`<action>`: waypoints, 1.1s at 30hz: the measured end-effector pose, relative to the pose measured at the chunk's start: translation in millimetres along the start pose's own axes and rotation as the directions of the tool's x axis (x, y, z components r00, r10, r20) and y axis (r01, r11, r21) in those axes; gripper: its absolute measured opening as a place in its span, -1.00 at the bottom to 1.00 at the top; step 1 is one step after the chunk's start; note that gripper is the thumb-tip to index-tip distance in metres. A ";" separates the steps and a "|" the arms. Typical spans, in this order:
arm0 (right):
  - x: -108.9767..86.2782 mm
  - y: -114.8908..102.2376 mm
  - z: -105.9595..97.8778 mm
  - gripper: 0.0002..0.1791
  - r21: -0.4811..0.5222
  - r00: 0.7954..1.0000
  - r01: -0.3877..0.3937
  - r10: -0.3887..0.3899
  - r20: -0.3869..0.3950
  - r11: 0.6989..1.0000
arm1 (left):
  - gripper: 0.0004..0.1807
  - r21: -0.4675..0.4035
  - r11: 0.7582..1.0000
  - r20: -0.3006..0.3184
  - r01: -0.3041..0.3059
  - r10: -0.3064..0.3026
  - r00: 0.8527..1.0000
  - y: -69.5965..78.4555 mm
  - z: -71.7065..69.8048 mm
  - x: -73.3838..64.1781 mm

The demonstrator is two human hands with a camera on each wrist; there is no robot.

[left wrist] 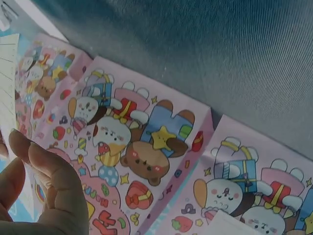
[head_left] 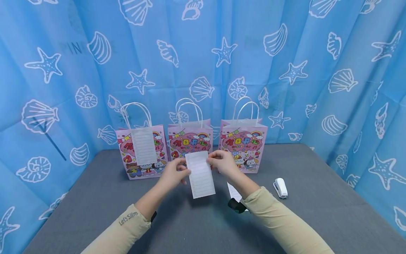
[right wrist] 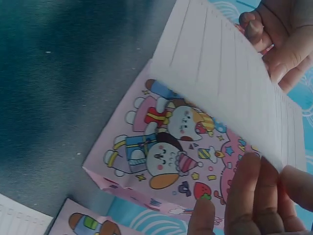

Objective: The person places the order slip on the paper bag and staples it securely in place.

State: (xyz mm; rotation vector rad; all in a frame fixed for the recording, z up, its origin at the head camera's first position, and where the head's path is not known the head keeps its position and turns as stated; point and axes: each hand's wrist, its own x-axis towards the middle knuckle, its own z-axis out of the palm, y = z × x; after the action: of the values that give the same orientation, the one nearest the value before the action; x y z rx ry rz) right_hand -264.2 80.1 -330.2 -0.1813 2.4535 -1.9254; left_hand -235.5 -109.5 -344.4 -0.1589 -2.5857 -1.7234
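Observation:
Both hands hold a lined paper sheet [head_left: 201,181] in front of the middle gift bag [head_left: 176,141]. My left hand [head_left: 174,172] pinches the sheet's left edge between thumb and fingers. At the upper right edge, my right hand [head_left: 224,163] pinches it too. In the right wrist view the sheet [right wrist: 210,63] bends across the printed bag [right wrist: 161,152], with the fingers of my right hand [right wrist: 259,196] at its near end. The left wrist view catches only part of the sheet [left wrist: 7,83], beside my left hand [left wrist: 54,186].
A left gift bag [head_left: 123,155] has a lined sheet [head_left: 144,146] hanging over its front; a right gift bag [head_left: 258,151] stands opposite. A white stapler [head_left: 280,188] lies at right on the grey table [head_left: 304,211]. Another paper [head_left: 234,192] is partly under my right forearm. A blue curtain [head_left: 203,42] hangs behind.

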 end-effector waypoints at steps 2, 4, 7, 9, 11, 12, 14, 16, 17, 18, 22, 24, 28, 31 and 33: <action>1.1 -3.7 -0.7 -0.87 0.014 1.000 -0.024 0.024 -0.008 1.000 | -0.58 0.003 1.000 -0.018 -0.012 0.012 1.000 3.7 -2.1 2.5; 2.8 -6.8 -2.1 -0.85 0.037 0.998 -0.054 0.054 -0.013 0.998 | -0.62 0.019 0.999 -0.049 -0.041 0.042 0.998 9.2 -5.7 5.0; 6.0 -10.2 -4.4 -0.84 0.059 0.997 -0.078 0.079 -0.016 0.995 | -0.63 0.079 0.993 -0.115 -0.093 0.102 0.988 19.4 -12.8 10.6; 8.7 -12.1 -5.5 -0.84 0.062 0.996 -0.082 0.083 -0.018 0.995 | -0.61 0.129 0.985 -0.151 -0.117 0.136 0.979 26.8 -18.7 15.3; 11.2 -14.5 -5.9 -0.84 0.066 0.997 -0.076 0.077 -0.021 0.995 | -0.57 0.171 0.977 -0.173 -0.129 0.158 0.972 34.0 -24.1 20.2; 12.5 -15.7 -6.0 -0.85 0.064 0.997 -0.072 0.074 -0.024 0.995 | -0.54 0.193 0.972 -0.179 -0.135 0.170 0.969 37.1 -26.8 22.9; 14.9 -18.4 -5.5 -0.85 0.069 0.997 -0.074 0.076 -0.027 0.995 | -0.49 0.222 0.965 -0.185 -0.140 0.182 0.966 42.9 -31.4 27.6; 17.2 -21.1 -4.6 -0.85 0.068 0.997 -0.075 0.077 -0.031 0.995 | -0.42 0.251 0.958 -0.189 -0.141 0.191 0.963 47.9 -35.3 31.9; 18.2 -22.1 -4.2 -0.85 0.062 0.997 -0.073 0.075 -0.033 0.995 | -0.39 0.268 0.953 -0.187 -0.142 0.196 0.963 50.1 -36.8 33.8; 19.3 -23.2 -3.6 -0.84 0.061 0.997 -0.070 0.073 -0.035 0.996 | -0.36 0.286 0.948 -0.182 -0.143 0.200 0.963 51.9 -38.3 36.1; 22.8 -26.9 -1.5 -0.84 0.074 0.997 -0.045 0.050 -0.062 0.996 | -0.18 0.386 0.911 -0.132 -0.142 0.207 0.969 59.2 -42.5 46.7; 24.7 -28.3 0.3 -0.85 0.096 0.996 -0.028 0.037 -0.085 0.995 | -0.11 0.436 0.890 -0.089 -0.131 0.188 0.978 62.5 -44.4 53.1; 29.2 -29.1 4.7 -0.85 0.137 0.992 0.009 0.009 -0.129 0.991 | -0.02 0.489 0.867 0.010 -0.100 0.109 0.994 68.6 -47.6 65.1; 32.2 -29.6 9.4 -0.84 0.129 0.988 0.040 -0.020 -0.155 0.991 | -0.02 0.444 0.890 0.073 -0.105 0.080 0.994 72.4 -49.9 72.1; 34.3 -30.8 12.4 -0.85 0.110 0.984 0.062 -0.043 -0.172 0.992 | -0.01 0.400 0.909 0.093 -0.113 0.082 0.992 74.2 -51.6 75.6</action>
State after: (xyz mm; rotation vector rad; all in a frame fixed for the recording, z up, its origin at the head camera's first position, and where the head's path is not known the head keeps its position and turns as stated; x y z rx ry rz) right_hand -294.8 57.5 -301.4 -0.0846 2.4510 -2.1828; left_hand -304.7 -123.6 -250.1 -0.3364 -2.8622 -1.1347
